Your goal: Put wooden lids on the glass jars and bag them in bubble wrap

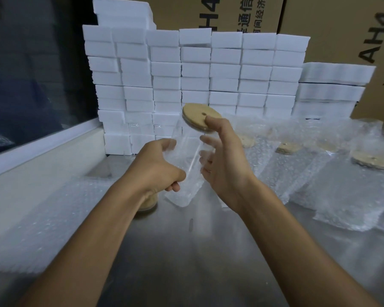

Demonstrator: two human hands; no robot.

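Observation:
A clear glass jar (187,140) with a round wooden lid (198,114) tilts in the air above the steel table (186,251). Its lower part sits inside a small bubble-wrap bag (186,189). My left hand (155,167) grips the bag and the jar's side from the left. My right hand (224,151) curls round the jar from the right, thumb on the lid's edge. Several bagged, lidded jars (284,156) lie on the table to the right.
Stacked white foam blocks (195,74) form a wall behind. Cardboard boxes (341,41) stand at the back right. A pile of empty bubble-wrap bags (49,218) lies at the left, with a wooden-lidded jar (148,203) partly hidden under my left wrist.

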